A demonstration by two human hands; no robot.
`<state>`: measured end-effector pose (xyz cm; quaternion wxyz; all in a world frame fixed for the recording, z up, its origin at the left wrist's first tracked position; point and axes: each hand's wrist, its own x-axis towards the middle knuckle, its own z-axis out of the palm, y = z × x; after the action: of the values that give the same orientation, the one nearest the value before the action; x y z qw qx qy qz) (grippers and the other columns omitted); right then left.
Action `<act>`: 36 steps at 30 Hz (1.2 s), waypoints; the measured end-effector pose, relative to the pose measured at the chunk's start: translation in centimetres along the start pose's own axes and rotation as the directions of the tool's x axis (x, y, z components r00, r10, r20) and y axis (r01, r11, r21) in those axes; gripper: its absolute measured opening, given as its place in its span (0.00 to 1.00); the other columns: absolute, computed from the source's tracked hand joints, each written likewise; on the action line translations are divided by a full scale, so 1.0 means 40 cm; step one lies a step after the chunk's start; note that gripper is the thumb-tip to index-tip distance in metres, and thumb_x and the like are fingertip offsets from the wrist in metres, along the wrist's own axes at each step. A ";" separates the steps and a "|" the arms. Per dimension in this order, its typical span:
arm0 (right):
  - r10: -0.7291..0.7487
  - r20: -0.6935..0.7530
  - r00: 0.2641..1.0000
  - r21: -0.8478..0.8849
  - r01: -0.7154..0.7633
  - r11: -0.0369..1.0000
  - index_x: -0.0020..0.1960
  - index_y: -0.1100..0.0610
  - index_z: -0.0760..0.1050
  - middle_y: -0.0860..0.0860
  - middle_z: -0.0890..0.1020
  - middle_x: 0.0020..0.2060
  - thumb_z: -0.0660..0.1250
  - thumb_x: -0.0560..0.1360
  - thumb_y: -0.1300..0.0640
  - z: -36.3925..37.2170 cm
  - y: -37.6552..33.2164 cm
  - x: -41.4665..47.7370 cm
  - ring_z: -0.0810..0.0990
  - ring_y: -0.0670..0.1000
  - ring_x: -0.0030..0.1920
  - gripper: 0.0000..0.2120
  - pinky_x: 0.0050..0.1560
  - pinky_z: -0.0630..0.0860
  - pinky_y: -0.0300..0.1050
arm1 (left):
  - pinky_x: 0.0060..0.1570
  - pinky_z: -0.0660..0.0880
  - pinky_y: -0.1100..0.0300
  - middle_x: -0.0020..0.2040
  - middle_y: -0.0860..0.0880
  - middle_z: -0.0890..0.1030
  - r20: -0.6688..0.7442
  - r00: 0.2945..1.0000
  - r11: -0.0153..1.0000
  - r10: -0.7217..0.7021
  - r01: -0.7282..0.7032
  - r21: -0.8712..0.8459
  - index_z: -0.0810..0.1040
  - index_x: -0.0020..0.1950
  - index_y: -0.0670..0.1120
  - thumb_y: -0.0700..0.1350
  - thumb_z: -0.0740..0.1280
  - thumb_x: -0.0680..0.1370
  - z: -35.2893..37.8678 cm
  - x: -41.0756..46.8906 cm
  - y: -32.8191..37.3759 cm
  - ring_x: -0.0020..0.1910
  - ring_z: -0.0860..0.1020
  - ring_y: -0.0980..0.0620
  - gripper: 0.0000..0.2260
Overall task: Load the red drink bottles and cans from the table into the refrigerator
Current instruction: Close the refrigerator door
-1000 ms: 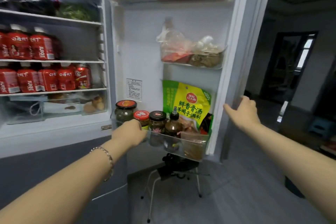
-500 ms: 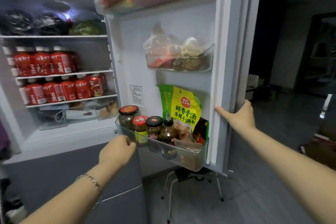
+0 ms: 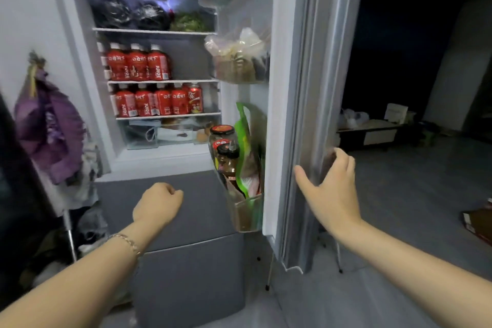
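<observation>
The refrigerator (image 3: 159, 160) stands with its upper compartment lit and its door (image 3: 292, 88) swung partway in. Red drink bottles (image 3: 137, 64) line the middle shelf. More red bottles (image 3: 149, 102) and one red can (image 3: 195, 98) fill the shelf below. My right hand (image 3: 328, 189) holds the door's outer edge, thumb on the inner face and fingers wrapped round the outside. My left hand (image 3: 157, 204) hangs in front of the grey lower door (image 3: 191, 210), fingers curled into a loose fist, holding nothing.
The door's lower rack (image 3: 245, 210) carries jars, a sauce bottle and a green pouch. A purple bag (image 3: 50, 128) hangs on the wall to the left. A folding stool's legs (image 3: 269, 274) stand behind the door. To the right lies a dark room with a low bench (image 3: 372, 133).
The door has swung inwards towards the refrigerator, my right hand moving with its edge. My left hand has come off the lower door rack and dropped in front of the lower door.
</observation>
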<state>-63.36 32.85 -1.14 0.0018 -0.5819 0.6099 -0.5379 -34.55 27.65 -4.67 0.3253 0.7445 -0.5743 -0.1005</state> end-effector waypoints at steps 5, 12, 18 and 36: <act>-0.529 0.022 0.848 -0.017 0.530 0.848 0.68 0.57 0.62 0.61 0.58 0.66 0.74 0.66 0.61 0.117 -0.171 -0.102 0.59 0.61 0.66 0.35 0.65 0.65 0.56 | 0.33 0.67 0.59 0.32 0.46 0.78 -0.099 0.995 0.989 0.029 -0.014 0.150 0.74 0.33 0.44 0.45 0.61 0.74 -0.145 -0.019 -0.165 0.36 0.76 0.44 0.11; -0.841 0.258 0.475 -0.094 0.879 0.468 0.50 0.58 0.81 0.73 0.62 0.67 0.74 0.67 0.54 0.396 -0.382 -0.093 0.61 0.71 0.69 0.14 0.68 0.59 0.64 | 0.35 0.66 0.59 0.33 0.48 0.75 -0.201 0.979 0.969 -0.019 0.067 0.237 0.71 0.32 0.45 0.46 0.60 0.75 -0.318 0.029 -0.345 0.37 0.74 0.45 0.12; -0.878 0.255 0.404 -0.081 0.914 0.397 0.48 0.56 0.81 0.73 0.66 0.65 0.76 0.62 0.50 0.706 -0.570 -0.080 0.65 0.73 0.66 0.17 0.64 0.65 0.67 | 0.34 0.67 0.59 0.34 0.50 0.75 -0.267 0.958 0.953 -0.103 0.172 0.249 0.72 0.35 0.46 0.47 0.59 0.75 -0.386 0.156 -0.483 0.37 0.76 0.45 0.10; -0.733 0.462 0.499 -0.609 0.780 0.146 0.61 0.55 0.77 0.60 0.70 0.68 0.62 0.74 0.44 1.472 -0.828 0.192 0.70 0.63 0.67 0.21 0.64 0.38 0.70 | 0.35 0.65 0.60 0.38 0.51 0.76 -0.394 0.880 0.886 -0.265 0.384 0.261 0.78 0.43 0.45 0.47 0.60 0.75 -0.460 0.743 -0.733 0.36 0.72 0.49 0.10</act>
<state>-5.39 -2.64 0.63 -0.4955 -0.7608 0.3967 -0.1355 7.74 10.86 -1.48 0.2697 0.8809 -0.3813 0.0767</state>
